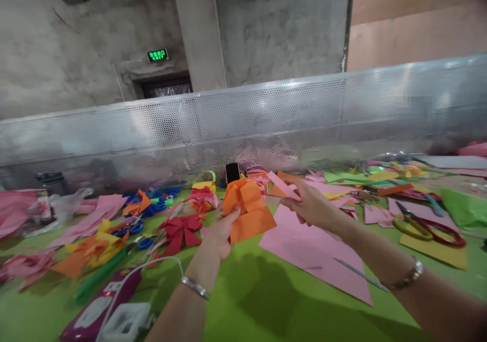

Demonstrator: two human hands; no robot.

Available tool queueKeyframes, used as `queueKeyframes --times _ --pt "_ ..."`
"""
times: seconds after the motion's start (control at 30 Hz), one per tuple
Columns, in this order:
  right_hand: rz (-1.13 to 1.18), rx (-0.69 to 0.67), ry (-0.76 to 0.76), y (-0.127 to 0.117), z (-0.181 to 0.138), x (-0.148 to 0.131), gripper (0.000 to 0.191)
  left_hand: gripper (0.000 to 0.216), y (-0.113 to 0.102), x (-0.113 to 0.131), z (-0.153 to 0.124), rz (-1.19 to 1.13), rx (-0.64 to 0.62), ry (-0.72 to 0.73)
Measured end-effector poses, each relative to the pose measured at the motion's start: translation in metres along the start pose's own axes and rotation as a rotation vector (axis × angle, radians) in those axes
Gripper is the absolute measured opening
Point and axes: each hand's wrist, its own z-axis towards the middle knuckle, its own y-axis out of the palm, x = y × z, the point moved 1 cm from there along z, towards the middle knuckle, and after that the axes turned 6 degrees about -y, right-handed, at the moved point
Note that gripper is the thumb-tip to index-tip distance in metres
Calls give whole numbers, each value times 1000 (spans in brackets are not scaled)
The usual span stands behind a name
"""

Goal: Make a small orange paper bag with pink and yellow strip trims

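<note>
My left hand [223, 226] is closed on a folded piece of orange paper [253, 207], thumb on top, above the green tabletop [243, 301]. The orange paper has creases and a rounded upper flap. To its right, my right hand [310, 202] pinches a narrow pink paper strip [283, 185], which points up and left. The strip and the orange paper are apart. Beneath my right hand lies a large pink sheet [304, 240], with a thin metal tool [359, 273] across its right part. A red paper bow [182, 233] sits left of my left hand.
A purple power strip [102, 306] with a white plug and cable lies at the front left. Scissors [428, 228] rest on paper at the right. Blue-handled scissors [133, 228] and paper scraps lie left. A perforated metal panel [243, 113] stands behind, with a dark phone-like object [232, 172] before it.
</note>
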Motion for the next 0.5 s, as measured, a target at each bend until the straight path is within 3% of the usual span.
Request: queueKeyframes --times 0.1,0.2,0.37,0.5 --pt "-266 18 -151 -5 -2 -1 33 10 -3 3 0 -7 15 2" --pt "-362 33 -303 -4 -3 -1 7 10 -5 6 0 -3 30 8" --pt "-90 -128 -96 2 -2 1 22 11 -4 8 -2 20 40 -24" --pt "-10 -198 -231 -3 -2 -2 29 10 -3 8 -4 49 33 -75"
